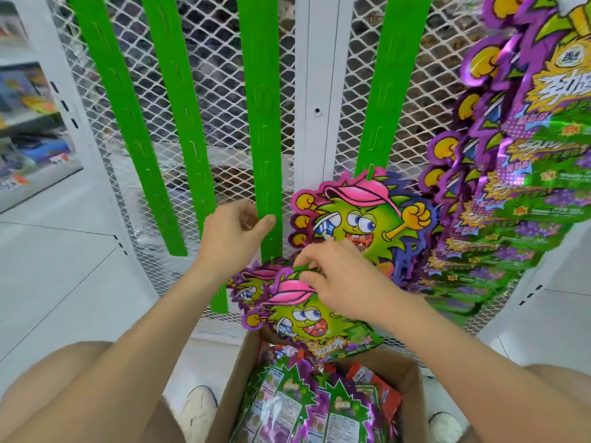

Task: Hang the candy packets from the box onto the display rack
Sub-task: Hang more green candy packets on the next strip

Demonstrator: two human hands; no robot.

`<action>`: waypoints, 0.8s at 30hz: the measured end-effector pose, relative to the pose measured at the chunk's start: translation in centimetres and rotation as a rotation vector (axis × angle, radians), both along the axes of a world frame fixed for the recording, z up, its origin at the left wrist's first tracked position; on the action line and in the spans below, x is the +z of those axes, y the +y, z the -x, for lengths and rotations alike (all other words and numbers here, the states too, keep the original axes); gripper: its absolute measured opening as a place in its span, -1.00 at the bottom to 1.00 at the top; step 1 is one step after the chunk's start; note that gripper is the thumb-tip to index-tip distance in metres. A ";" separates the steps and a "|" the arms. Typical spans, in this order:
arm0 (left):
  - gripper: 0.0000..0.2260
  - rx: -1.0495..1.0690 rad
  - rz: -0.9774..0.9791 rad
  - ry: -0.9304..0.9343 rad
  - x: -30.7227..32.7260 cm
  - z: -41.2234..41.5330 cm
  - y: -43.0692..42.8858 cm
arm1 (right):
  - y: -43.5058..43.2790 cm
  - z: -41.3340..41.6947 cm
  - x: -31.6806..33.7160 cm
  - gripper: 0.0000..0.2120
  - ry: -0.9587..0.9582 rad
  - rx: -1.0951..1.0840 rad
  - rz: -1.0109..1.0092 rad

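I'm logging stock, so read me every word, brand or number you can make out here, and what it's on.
Hanging packets: large Chinese lettering, too blurred to read.
Boxed packets: back-panel print, too small.
Shelf tags at left: blurred.
Nothing can be quoted reliably.

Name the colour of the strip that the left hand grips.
The strip is bright green, in the head view.

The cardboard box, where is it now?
The cardboard box sits at bottom centre of the head view, between two white shoes, just below the candy packet the right hand pinches.
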State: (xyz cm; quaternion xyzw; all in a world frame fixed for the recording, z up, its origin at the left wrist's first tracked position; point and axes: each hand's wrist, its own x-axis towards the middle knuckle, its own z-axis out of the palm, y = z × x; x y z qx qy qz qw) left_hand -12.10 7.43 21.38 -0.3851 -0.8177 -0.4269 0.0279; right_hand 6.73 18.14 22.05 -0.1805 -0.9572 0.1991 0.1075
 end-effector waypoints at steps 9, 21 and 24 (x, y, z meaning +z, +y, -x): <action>-0.51 -0.319 0.311 -0.199 -1.1 0.6 -2.9 | -0.7 1.5 -0.5 -0.88 0.097 -0.068 0.097; -0.67 -0.355 0.255 -0.470 0.2 -0.6 -3.6 | -1.6 3.0 -1.3 -0.89 0.335 -0.287 0.253; -0.50 -0.378 0.247 -0.462 -0.2 -0.3 -3.8 | -1.7 3.0 -1.7 -0.89 0.351 -0.313 0.265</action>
